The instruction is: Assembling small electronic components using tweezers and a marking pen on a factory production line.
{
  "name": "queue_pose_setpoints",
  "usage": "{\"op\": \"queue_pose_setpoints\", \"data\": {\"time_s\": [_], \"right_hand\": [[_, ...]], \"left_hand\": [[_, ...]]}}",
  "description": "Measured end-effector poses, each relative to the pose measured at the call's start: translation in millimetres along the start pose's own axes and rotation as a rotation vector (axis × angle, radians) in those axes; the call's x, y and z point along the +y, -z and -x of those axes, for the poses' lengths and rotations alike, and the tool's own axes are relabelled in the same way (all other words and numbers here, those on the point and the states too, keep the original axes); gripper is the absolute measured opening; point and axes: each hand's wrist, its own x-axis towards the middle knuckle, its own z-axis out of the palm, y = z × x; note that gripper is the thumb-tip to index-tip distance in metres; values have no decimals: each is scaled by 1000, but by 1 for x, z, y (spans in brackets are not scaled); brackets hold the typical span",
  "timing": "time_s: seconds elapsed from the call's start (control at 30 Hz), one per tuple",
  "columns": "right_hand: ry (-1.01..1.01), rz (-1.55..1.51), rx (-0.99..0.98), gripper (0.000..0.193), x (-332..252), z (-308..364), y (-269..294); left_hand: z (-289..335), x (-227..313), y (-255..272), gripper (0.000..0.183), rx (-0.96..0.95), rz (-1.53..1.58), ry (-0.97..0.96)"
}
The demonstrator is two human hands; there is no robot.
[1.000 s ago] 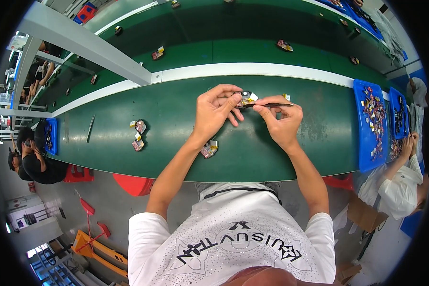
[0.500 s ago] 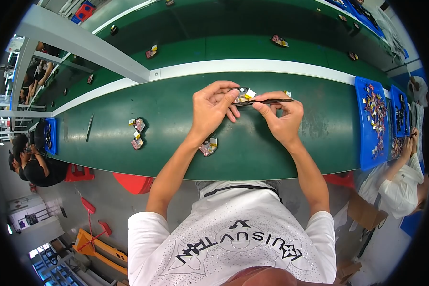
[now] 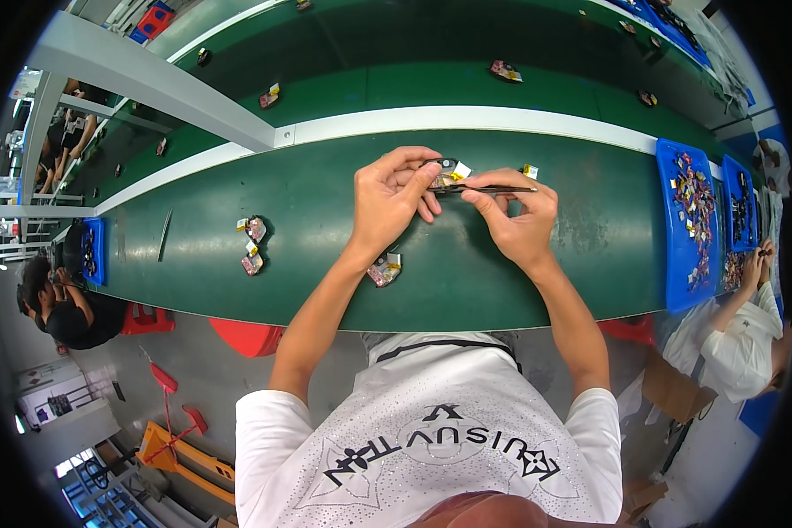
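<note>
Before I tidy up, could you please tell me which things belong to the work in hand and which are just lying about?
Part of the work:
small part in the left hand
thin dark tool in the right hand
likely the similar parts on the green table
probably the large blue tray

Apparently just lying about:
thin strip on the table's left
red stool
cardboard box

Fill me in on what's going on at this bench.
A person's left hand holds a small dark part above the green table. The right hand holds a thin dark tool to it; contact is too small to tell. Similar parts lie nearby, and a blue tray of small pieces sits at right.
</note>
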Motion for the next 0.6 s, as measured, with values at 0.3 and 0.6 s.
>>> {"op": "queue_pose_setpoints", "data": {"time_s": [0.3, 0.6], "right_hand": [[19, -9, -4, 10, 3, 2, -1], [50, 18, -29, 10, 2, 0, 0]], "left_hand": [[0, -1, -2, 19, -6, -18, -6], [0, -2, -2, 19, -12, -31, 16]]}}
